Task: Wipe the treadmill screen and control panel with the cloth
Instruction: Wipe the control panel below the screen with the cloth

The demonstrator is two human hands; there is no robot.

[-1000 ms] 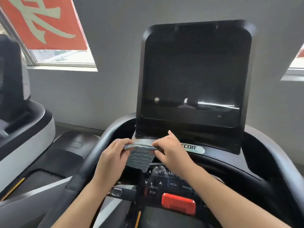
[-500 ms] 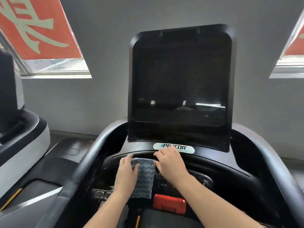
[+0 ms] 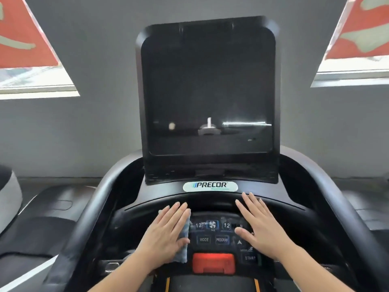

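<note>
The treadmill's dark screen point(image 3: 208, 91) stands upright ahead of me, switched off and showing reflections. Below it lies the control panel point(image 3: 212, 239) with MODE, PROGRAM and START buttons. My left hand point(image 3: 166, 230) lies flat, fingers extended, on the grey-blue cloth point(image 3: 183, 252), pressing it onto the left side of the panel. Only the cloth's right edge shows beside the palm. My right hand point(image 3: 261, 226) rests flat on the right side of the panel, fingers spread, holding nothing.
A red stop button point(image 3: 213, 263) sits at the panel's lower middle, and a PRECOR badge point(image 3: 210, 186) is under the screen. Curved black handrails point(image 3: 88, 209) run down both sides. Another machine point(image 3: 10, 192) stands at the left. Windows with red banners point(image 3: 23, 43) flank the grey wall.
The cloth went from held up between both hands down onto the panel. My right hand let go and moved to the right side; my left hand now presses the cloth alone, farther left.
</note>
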